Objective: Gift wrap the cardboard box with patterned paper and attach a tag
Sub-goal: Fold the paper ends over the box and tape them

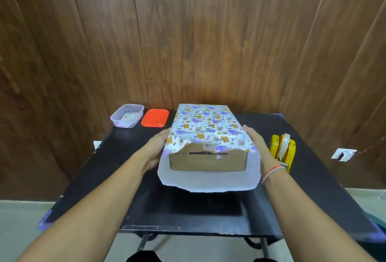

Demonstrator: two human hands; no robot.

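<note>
Brown box [207, 160] under animal-print white paper [205, 125]; black table [129, 178]; red lid [155, 117]; yellow dispenser [289, 149].

We see the cardboard box [207, 159] held lengthwise, one short brown end facing us with a dark slot across it. Patterned paper [205, 125], white with purple and orange figures, covers its top and runs down both long sides. At the near end the paper hangs loose: a ragged flap droops over the top edge, and its white underside spreads out below the box end
</note>
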